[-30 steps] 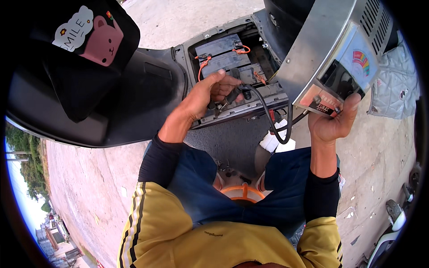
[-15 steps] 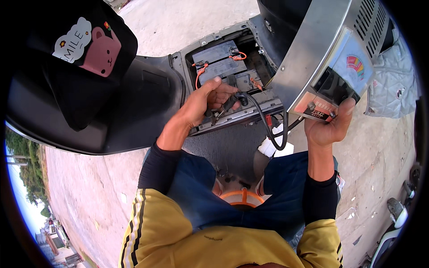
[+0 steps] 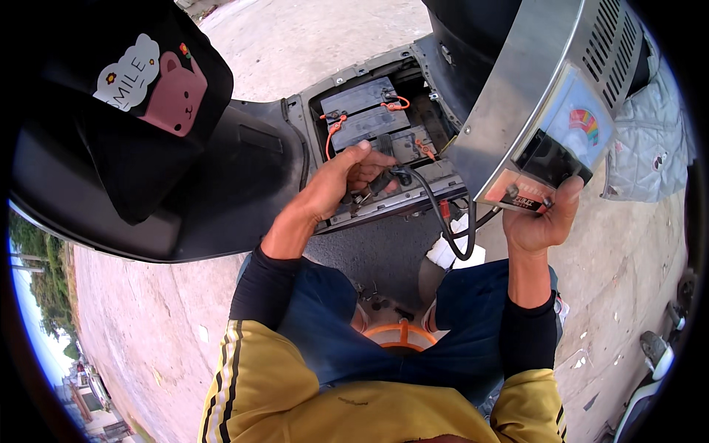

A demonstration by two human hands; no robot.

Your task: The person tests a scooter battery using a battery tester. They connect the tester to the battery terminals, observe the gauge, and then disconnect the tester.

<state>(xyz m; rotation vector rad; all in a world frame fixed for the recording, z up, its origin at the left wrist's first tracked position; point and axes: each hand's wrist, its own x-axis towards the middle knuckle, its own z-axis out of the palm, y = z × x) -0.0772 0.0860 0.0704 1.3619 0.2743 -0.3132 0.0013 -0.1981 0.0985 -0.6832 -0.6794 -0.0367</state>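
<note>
My left hand (image 3: 336,181) is closed round a black cable clamp (image 3: 382,181) at the near edge of the open battery bay of a scooter. A thick black cable (image 3: 426,188) loops from there toward a metal-cased meter (image 3: 502,96) with a coloured dial. Under that meter's lower edge my right hand (image 3: 543,218) curls, its thumb up on the front panel beside the knobs; the other fingers are mostly hidden. Several dark batteries (image 3: 360,94) sit in the bay, joined by orange leads (image 3: 334,136). The clamp's jaws are partly hidden by my fingers.
The scooter's black seat (image 3: 214,199) with a black printed cloth (image 3: 81,81) lies at the left. A quilted grey cover (image 3: 646,140) hangs at the right. Below me are an orange stool frame (image 3: 402,336) and a white paper piece (image 3: 450,247). A white vehicle (image 3: 650,384) shows at lower right.
The whole view has shifted slightly, so the scooter sits a little lower and further right. My hands keep nearly the same hold on the clamp and meter.
</note>
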